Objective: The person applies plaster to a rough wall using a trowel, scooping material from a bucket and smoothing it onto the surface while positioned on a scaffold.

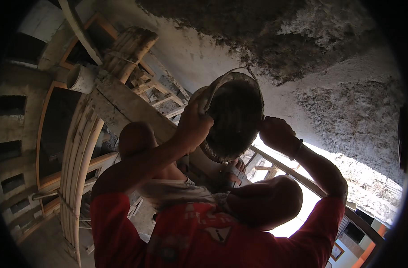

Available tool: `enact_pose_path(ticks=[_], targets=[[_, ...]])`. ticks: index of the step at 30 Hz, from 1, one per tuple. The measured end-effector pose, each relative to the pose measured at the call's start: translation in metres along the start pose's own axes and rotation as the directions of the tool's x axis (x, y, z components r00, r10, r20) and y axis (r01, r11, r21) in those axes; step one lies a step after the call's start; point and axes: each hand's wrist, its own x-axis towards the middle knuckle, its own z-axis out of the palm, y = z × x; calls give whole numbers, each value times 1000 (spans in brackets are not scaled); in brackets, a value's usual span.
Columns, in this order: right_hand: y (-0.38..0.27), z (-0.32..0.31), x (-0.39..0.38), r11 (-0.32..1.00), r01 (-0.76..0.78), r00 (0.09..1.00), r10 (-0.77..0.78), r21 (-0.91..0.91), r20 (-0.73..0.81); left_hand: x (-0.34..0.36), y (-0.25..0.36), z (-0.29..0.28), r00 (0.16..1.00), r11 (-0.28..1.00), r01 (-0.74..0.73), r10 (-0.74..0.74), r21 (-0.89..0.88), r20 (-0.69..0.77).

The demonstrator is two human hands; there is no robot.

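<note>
A round bucket [235, 118] caked with dried mortar is held up in front of me, its dark open mouth turned toward me. My left hand [195, 127] is closed on the left side of its rim. At the opposite side, my right hand [277, 134] is closed against the rim near the lower end of the rope-like handle [249, 68]. That handle arches over the far edge of the bucket. What lies inside is too dark to make out. My bent knees and one foot show below the bucket.
A broad wooden plank [119, 105] runs under me, with a pale bucket [81, 79] at its far left end. Bundled bamboo poles [79, 165] stand at the left. A rough, partly plastered wall [275, 40] rises ahead. A rail [297, 173] crosses the bright opening at right.
</note>
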Motion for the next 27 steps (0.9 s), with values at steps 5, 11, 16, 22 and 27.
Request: enact_pose_path(ticks=[5, 11, 16, 22, 27], targets=[[-30, 26, 8, 965, 72, 996, -82, 254, 30, 5, -15, 0, 997, 997, 68, -66, -34, 44], [-21, 16, -21, 920, 113, 971, -22, 376, -238, -4, 0, -8, 979, 967, 201, -203, -156, 6], [-19, -2, -20, 934, -71, 979, 133, 350, -154, -9, 11, -6, 980, 968, 189, -195, -162, -25], [-8, -9, -22, 949, -97, 985, 134, 300, -108, -4, 5, -7, 977, 965, 212, -214, -153, 4], [-1, -48, -22, 918, -150, 986, 164, 367, -8, -4, 21, -7, 959, 941, 273, -282, -198, -18]])
